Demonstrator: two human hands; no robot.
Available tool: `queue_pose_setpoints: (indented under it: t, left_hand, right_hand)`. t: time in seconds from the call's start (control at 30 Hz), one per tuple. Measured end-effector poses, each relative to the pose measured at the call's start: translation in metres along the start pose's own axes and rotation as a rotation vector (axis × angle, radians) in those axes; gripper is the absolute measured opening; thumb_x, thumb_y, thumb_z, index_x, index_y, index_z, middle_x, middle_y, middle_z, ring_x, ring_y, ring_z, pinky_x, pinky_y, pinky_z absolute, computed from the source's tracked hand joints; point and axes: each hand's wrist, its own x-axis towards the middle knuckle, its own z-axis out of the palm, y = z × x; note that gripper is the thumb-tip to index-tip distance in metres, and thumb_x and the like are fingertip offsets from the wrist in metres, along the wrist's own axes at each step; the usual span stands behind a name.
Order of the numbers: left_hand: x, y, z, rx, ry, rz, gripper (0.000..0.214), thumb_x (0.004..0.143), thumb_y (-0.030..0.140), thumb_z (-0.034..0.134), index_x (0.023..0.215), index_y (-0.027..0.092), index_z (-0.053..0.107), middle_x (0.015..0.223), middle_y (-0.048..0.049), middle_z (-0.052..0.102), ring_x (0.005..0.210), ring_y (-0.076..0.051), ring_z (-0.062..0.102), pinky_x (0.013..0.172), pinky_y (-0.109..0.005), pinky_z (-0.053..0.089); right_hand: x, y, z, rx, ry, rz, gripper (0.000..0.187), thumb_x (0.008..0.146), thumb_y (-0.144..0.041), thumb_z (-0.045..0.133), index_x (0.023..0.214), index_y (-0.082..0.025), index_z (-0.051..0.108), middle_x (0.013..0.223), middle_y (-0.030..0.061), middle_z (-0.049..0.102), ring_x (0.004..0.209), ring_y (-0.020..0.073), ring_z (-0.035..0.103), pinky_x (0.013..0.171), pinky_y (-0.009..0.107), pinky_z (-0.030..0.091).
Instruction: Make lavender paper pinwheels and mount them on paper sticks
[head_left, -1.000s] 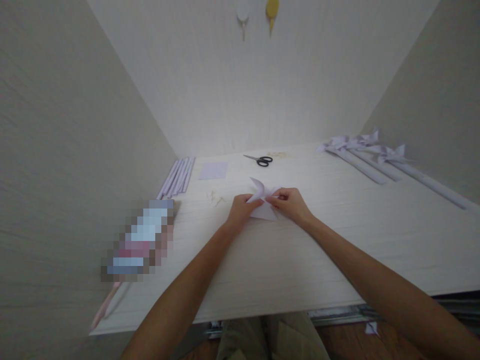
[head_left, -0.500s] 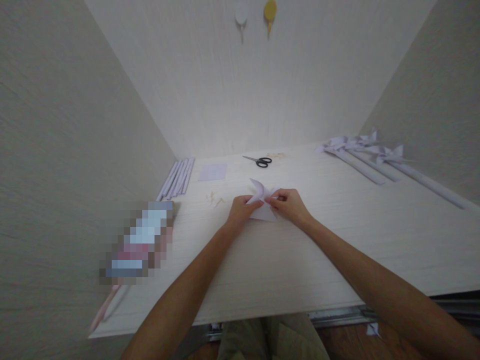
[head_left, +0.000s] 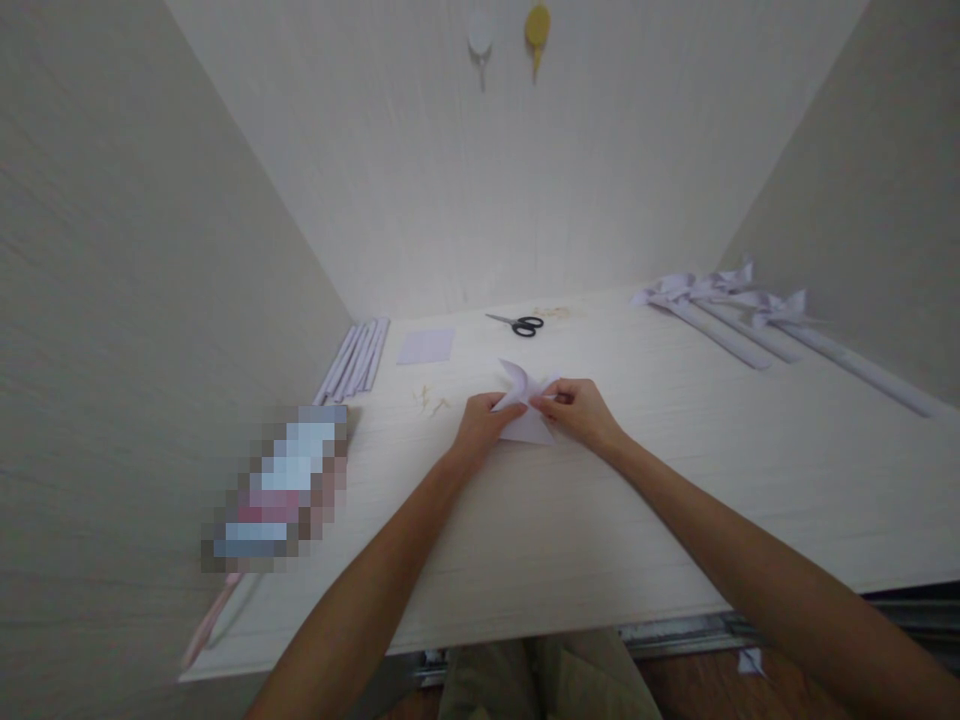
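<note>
Between my two hands is a pale lilac paper pinwheel (head_left: 527, 428), its corners curled toward the middle and one flap standing up at the back. My left hand (head_left: 480, 420) pinches its left side, the thumb pressed near the centre. From the right, my right hand (head_left: 577, 408) grips another corner between thumb and fingers, close to the centre. The fingertips partly hide the folds. A flat square of lilac paper (head_left: 426, 346) lies behind and to the left. Black-handled scissors (head_left: 517, 325) rest beyond the pinwheel, blades pointing left.
Rolled paper sticks (head_left: 352, 360) lie at the left wall. Several finished pinwheels on sticks (head_left: 720, 320) lie at the right. Small tan bits (head_left: 429, 398) and more tan pieces (head_left: 551, 312) are scattered on the white table (head_left: 465, 560). A pixelated object (head_left: 289, 480) stands at left.
Both hands keep their pinch on the paper pinwheel with hardly any movement. The whole view has shifted very slightly.
</note>
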Motion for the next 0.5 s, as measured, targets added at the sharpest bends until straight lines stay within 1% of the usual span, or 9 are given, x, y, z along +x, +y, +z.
queue_pose_setpoints:
  t: [0.17,0.27,0.37,0.43,0.5]
  left_hand:
    - [0.0015,-0.0014,-0.0015,0.003,-0.002,-0.005,0.021,0.057,0.031,0.062,0.065,0.012,0.062,0.055,0.0013,0.055,0.05,-0.01,0.049,0.049,-0.022,0.034]
    - [0.0016,-0.002,-0.0013,-0.001,0.0,0.002,0.022,0.057,0.033,0.062,0.065,0.012,0.062,0.053,0.002,0.053,0.051,-0.011,0.049,0.05,-0.022,0.035]
    - [0.0002,-0.0026,0.0,0.002,0.018,0.013,0.023,0.059,0.034,0.061,0.066,0.012,0.062,0.052,0.0021,0.052,0.051,-0.011,0.049,0.05,-0.022,0.035]
    - [-0.001,-0.0026,0.0011,-0.007,0.027,0.015,0.024,0.059,0.035,0.06,0.067,0.012,0.062,0.052,0.0022,0.052,0.051,-0.011,0.049,0.05,-0.023,0.036]
    - [-0.002,-0.0023,0.0022,-0.02,0.034,0.019,0.025,0.06,0.035,0.06,0.068,0.012,0.062,0.053,0.0022,0.053,0.052,-0.012,0.05,0.051,-0.023,0.037]
  right_hand:
    - [0.0005,0.0002,-0.0007,-0.004,-0.003,-0.007,0.026,0.062,-0.038,0.061,0.058,-0.013,0.055,0.047,-0.0015,0.051,0.042,0.0072,0.041,0.039,0.02,0.028]
    - [-0.0001,-0.0007,-0.0008,0.003,0.004,-0.008,0.025,0.062,-0.037,0.061,0.058,-0.013,0.055,0.048,-0.0015,0.051,0.043,0.0074,0.041,0.04,0.02,0.029]
    - [-0.0016,-0.0034,0.0001,0.029,0.032,-0.042,0.023,0.06,-0.035,0.063,0.059,-0.015,0.051,0.052,-0.0023,0.05,0.046,0.0075,0.043,0.043,0.02,0.032]
    - [-0.0032,-0.006,0.0014,0.117,0.07,-0.059,0.026,0.058,-0.033,0.065,0.066,-0.018,0.046,0.056,-0.0041,0.051,0.048,0.0075,0.044,0.044,0.02,0.034]
    - [-0.0051,-0.0083,0.0032,0.255,0.087,-0.053,0.038,0.055,-0.031,0.067,0.079,-0.021,0.04,0.061,-0.0059,0.053,0.05,0.0082,0.048,0.046,0.02,0.037]
